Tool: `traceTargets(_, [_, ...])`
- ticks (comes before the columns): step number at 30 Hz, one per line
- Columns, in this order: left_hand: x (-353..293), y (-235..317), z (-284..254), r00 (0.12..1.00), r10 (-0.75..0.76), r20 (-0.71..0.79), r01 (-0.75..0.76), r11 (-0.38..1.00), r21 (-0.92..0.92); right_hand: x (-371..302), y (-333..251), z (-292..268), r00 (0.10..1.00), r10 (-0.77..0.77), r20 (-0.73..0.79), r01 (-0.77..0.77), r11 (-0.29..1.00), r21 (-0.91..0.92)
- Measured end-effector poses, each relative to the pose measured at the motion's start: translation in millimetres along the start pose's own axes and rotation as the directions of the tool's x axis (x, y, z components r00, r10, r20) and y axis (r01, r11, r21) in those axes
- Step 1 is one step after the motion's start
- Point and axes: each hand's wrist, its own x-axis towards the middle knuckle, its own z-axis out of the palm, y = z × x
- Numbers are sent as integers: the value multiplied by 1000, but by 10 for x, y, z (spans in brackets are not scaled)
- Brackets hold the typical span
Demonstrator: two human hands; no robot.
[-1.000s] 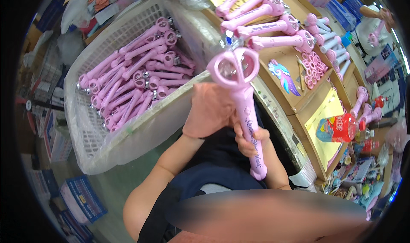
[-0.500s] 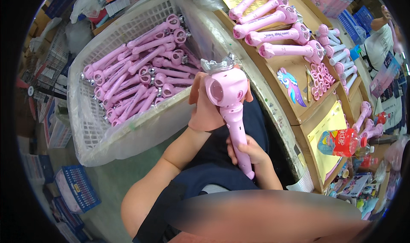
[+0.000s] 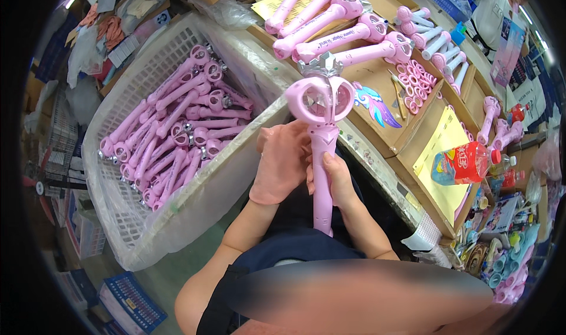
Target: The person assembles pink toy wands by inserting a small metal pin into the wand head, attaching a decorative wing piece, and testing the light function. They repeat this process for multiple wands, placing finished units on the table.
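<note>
Upright in front of me is a pink toy wand with a round head, a clear faceted piece inside it and a silver crown on top. My right hand is closed around its handle, thumb in front. My left hand, in a peach-coloured glove, is at the handle's left side just below the head. Its fingers are curled against the handle, and their tips are partly hidden behind it. Several similar pink wands lie heaped in a white plastic basket on my left.
On the right, cardboard trays hold pink wands, pink rings, a winged purple-blue piece and yellow paper. A red-labelled bottle lies there too. Another person is at the far right.
The wand has turned so its clear piece faces me and stands straighter. My left hand has come off the head to the handle below; my right hand is now higher on the handle.
</note>
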Motion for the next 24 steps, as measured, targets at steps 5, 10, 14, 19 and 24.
traceTargets(5, [60,167,-35,969,-240,54,232,821,-522,-8,91,35,998,-60,-28,59,998,-33])
traceTargets(10, [38,188,-52,823,-462,331,374,2,-927,-26,152,105,999,11,34,-10,999,-43])
traceTargets(14, [83,14,-85,959,-267,96,257,673,-694,-12,186,161,999,40,22,-38,996,-85])
traceTargets(19, [50,14,-92,962,-106,-250,75,988,-132,-28,177,195,999,-37,39,41,993,-115])
traceTargets(24, [-72,61,-163,997,-42,69,33,992,121,-58,162,162,998,-62,15,63,994,-93])
